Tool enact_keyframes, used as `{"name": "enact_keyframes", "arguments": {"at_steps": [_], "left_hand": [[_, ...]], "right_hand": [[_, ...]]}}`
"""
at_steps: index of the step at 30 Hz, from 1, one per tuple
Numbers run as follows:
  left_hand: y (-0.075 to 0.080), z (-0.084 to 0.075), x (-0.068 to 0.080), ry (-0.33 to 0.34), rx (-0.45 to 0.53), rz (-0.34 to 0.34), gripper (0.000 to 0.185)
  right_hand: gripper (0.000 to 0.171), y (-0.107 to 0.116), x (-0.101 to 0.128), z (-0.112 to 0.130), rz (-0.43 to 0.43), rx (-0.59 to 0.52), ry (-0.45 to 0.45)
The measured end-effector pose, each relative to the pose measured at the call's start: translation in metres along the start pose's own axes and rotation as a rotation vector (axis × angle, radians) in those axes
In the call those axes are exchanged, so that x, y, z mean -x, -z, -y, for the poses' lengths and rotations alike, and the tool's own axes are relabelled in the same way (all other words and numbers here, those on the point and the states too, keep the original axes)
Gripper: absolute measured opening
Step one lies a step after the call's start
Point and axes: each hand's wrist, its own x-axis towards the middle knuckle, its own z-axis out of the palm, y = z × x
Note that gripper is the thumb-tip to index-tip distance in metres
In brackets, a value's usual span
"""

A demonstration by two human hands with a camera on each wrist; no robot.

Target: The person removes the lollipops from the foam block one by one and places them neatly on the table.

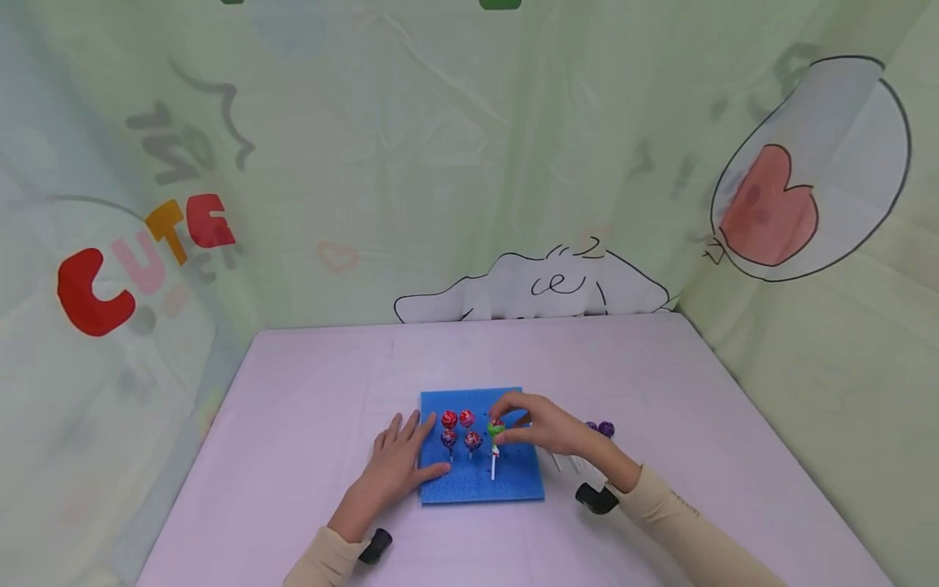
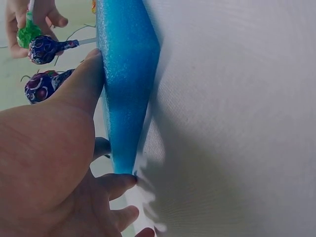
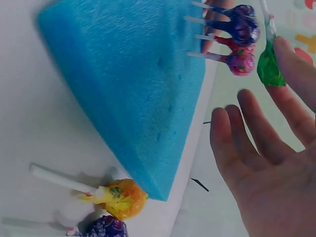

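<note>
Between thumb and index finger, my right hand point(image 1: 546, 422) pinches the green-wrapped head of a lollipop point(image 1: 495, 428); its white stick points toward me above a blue foam block point(image 1: 477, 489). In the right wrist view the green lollipop point(image 3: 270, 66) hangs clear of the foam, the other fingers spread loosely. Two red-wrapped lollipops point(image 1: 449, 420) and two purple ones point(image 1: 473, 441) stand with their sticks in the block's left half. My left hand point(image 1: 396, 461) rests at the block's left edge, thumb on its top and fingers spread along the side.
Right of the block, partly behind my right forearm, lie more lollipops, including purple ones point(image 1: 606, 429) and a yellow-orange one point(image 3: 126, 200). A pale cloth point(image 1: 315, 383) covers the table. Printed curtains point(image 1: 440, 163) stand around the back and sides.
</note>
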Motion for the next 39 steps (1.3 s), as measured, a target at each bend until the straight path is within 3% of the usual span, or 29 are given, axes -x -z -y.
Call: {"name": "enact_keyframes", "arguments": {"at_steps": [4,9,39], "left_hand": [[-0.001,0.001,0.001,-0.002,0.0,0.001,0.087],[-0.004,0.003,0.001,0.004,0.002,0.013,0.088],[-0.002,0.002,0.0,-0.013,-0.008,0.0,0.087]], "right_hand": [[0.025,0.003,0.002,-0.001,0.057,-0.032,-0.024],[0.025,0.008,0.007,0.0,0.093,0.002,-0.03],[0.025,0.058,0.042,-0.024,0.025,0.093,-0.053]]}}
